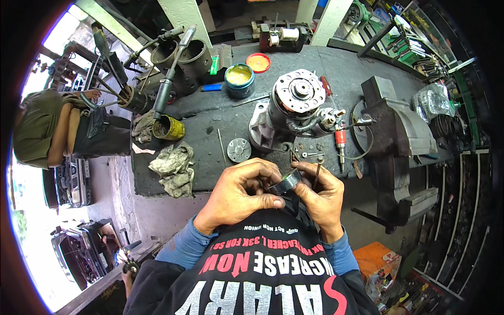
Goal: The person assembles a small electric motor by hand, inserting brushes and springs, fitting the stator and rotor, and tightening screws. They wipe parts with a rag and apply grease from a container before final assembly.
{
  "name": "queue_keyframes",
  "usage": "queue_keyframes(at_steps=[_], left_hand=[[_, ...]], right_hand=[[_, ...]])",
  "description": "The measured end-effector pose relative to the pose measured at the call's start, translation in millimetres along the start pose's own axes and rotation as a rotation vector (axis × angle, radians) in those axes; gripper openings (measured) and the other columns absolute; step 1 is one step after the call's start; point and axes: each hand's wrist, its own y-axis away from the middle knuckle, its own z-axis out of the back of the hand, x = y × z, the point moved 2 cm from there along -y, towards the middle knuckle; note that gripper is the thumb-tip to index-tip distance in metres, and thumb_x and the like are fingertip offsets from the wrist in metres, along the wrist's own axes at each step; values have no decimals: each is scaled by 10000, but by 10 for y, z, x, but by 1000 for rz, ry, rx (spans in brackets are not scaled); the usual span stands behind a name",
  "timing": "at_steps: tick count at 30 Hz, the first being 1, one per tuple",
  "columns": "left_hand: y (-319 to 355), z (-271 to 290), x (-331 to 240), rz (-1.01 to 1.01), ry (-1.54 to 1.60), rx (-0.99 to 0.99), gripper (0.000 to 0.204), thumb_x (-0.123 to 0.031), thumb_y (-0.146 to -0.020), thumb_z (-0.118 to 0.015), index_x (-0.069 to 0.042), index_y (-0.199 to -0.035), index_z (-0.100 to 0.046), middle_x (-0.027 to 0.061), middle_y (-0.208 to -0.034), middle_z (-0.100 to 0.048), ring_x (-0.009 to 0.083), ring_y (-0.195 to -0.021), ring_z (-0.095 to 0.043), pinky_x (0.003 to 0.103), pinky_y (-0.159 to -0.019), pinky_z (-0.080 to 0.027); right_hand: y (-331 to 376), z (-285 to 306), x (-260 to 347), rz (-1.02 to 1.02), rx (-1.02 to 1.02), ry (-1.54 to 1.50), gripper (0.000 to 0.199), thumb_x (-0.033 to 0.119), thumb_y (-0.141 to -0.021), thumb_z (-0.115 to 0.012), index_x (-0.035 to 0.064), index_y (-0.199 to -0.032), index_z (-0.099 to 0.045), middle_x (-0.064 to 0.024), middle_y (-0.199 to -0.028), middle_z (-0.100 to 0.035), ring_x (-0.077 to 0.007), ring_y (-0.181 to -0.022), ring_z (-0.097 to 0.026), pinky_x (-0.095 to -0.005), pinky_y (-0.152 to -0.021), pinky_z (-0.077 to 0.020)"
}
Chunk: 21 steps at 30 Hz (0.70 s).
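Observation:
Close to my body, just off the bench's near edge, both hands are curled around a small dark ring that looks like a roll of black tape (286, 184). My left hand (244, 191) is closed on its left side, thumb stretched along the near side. My right hand (321, 197) pinches its right side. A thin metal rod with a round head (318, 167) stands up between the right fingers. Beyond my hands a starter motor (268, 123) stands upright on the bench, a drilled round plate (301, 91) on top. A small metal disc (239, 150) lies left of it.
A bench vise (394, 126) fills the right side. Behind the motor stand an open grease tub (240, 89) and its red lid (258, 63). At left are a rag (173, 169), a yellow can (169, 127) and metal cylinders (193, 58). A red-handled screwdriver (340, 139) lies right. Another person (63, 128) stands left.

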Motion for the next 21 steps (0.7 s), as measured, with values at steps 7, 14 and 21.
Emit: queue_keyframes(at_steps=[7, 14, 21], left_hand=[[6, 12, -34, -83, -67, -48, 369, 19, -762, -950, 18, -1063, -736, 116, -1259, -644, 158, -1112, -680, 302, -940, -603], [-43, -15, -61, -242, -242, -105, 374, -14, -710, -963, -18, -1023, -759, 84, -1175, -684, 154, -1038, -693, 303, -862, -593], [-24, -88, -146, -334, -521, -160, 370, -32, -673, -938, -52, -1001, -768, 73, -1119, -704, 250, -990, -687, 363, -846, -565]], right_hand=[[93, 35, 138, -60, -63, -39, 359, -34, -851, -854, -19, -1195, -755, 73, -845, -559, 0, -697, -407, -183, -581, -306], [155, 15, 314, -43, -49, -88, 336, -1, -842, -875, -29, -1145, -732, 64, -855, -564, 5, -695, -398, -181, -569, -292], [150, -21, 400, -76, -31, 11, 282, -11, -846, -867, -26, -1082, -713, 42, -862, -571, -17, -692, -421, -198, -560, -338]])
